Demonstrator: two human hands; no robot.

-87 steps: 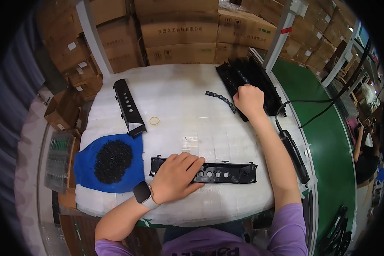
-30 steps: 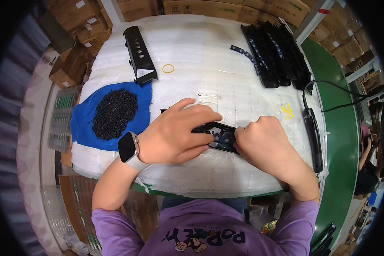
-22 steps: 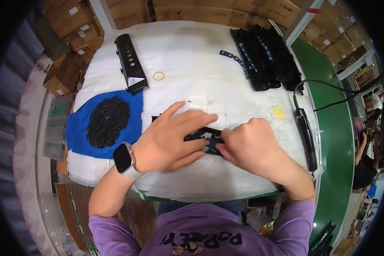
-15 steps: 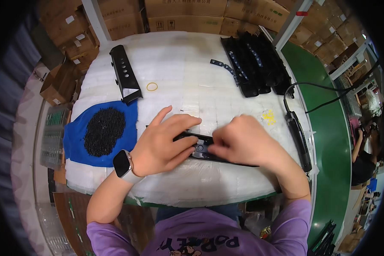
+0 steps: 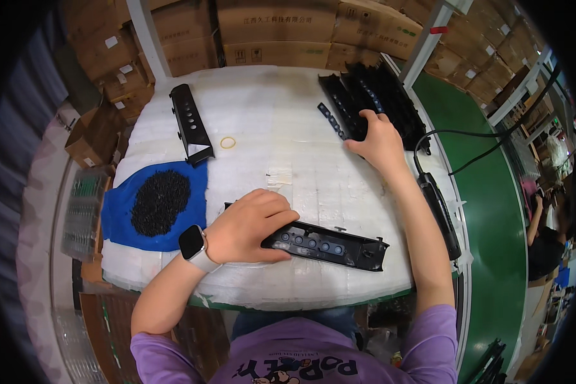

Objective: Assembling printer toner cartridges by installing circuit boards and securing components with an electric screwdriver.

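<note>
My left hand is closed over the left part of a long black plastic housing, pressing it to the padded table. Its hollow side faces up, and a strip of round dark buttons lies along its inside. Farther off on the right, my right hand is stretched toward a stack of black housings, thumb and fingers apart. Close by its thumb, a loose dark button strip lies beside the stack. Whether the fingertips touch the nearest housing, I cannot tell.
Another black housing with round holes lies back left, near a yellow rubber band. Small black screw-like pieces are heaped on a blue cloth. A corded black electric screwdriver rests along the right edge. Cardboard boxes stand behind.
My right hand has left the housing in front of me and moved away to the stack at the back right. My left hand stays on the housing, whose button strip now shows.
</note>
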